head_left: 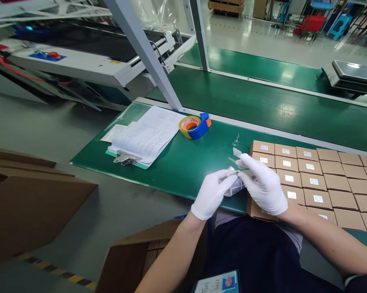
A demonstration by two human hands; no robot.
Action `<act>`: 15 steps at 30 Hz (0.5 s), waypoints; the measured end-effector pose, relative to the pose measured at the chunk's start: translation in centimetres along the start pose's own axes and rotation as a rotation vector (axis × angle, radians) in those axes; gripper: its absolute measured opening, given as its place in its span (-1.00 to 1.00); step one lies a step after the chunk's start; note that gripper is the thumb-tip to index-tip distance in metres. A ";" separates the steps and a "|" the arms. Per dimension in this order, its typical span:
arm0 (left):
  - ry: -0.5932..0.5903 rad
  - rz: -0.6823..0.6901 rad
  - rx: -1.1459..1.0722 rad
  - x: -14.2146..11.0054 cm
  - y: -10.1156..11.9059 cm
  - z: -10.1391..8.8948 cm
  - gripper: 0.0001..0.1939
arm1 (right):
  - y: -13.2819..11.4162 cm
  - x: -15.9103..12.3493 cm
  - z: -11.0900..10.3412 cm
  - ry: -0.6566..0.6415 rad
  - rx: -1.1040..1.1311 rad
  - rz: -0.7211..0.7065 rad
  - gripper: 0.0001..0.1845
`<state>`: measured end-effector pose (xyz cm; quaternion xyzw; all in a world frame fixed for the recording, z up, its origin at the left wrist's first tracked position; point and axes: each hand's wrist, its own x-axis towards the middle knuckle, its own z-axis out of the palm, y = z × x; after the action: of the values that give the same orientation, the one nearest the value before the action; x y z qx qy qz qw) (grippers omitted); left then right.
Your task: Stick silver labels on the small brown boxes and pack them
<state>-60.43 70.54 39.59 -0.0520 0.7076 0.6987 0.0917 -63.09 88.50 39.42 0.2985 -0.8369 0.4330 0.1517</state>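
Both my hands wear white gloves and meet at the near edge of the green table point(183, 162). My left hand point(212, 194) is closed around a small clear packet point(235, 186) with a printed label. My right hand point(264, 185) is closed too, its fingers pinching the packet's top end, where a thin strip sticks out to the left. Just right of my hands lie rows of small brown cardboard boxes point(311, 179) with white labels, packed side by side. A small clear scrap point(236, 152) lies on the table just beyond my hands.
A blue and orange tape dispenser point(195, 125) and a clipboard with papers point(145, 140) lie on the table to the left. A scale point(350, 75) sits far right on the green conveyor point(262, 101). Open brown cartons point(33, 203) stand on the floor at left and below point(134, 260).
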 end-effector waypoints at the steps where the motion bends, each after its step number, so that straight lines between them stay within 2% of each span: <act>1: -0.025 -0.025 -0.037 -0.1 0.1 0.0 -0.68 | 0.1 0.0 0.3 -0.020 -0.007 0.017 -0.36; 5: -0.136 -0.098 -0.144 0.0 0.0 0.0 -0.65 | 0.8 -0.2 1.0 -0.073 -0.002 -0.043 -0.42; 9: -0.130 -0.108 -0.166 0.9 -0.2 0.2 -0.65 | 1.0 -0.7 0.1 -0.055 0.069 -0.077 -0.45; 12: -0.081 -0.106 -0.086 1.7 -0.4 0.3 -0.61 | 1.8 -1.1 -2.7 0.045 0.117 0.025 -0.48; 15: 0.051 -0.052 0.105 3.0 -0.8 -0.6 -0.54 | 4.7 -1.9 -7.6 0.179 0.166 0.227 -0.53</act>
<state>-63.19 70.07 38.18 -0.0832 0.7438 0.6565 0.0942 -64.61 97.50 39.88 0.1739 -0.8097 0.5400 0.1504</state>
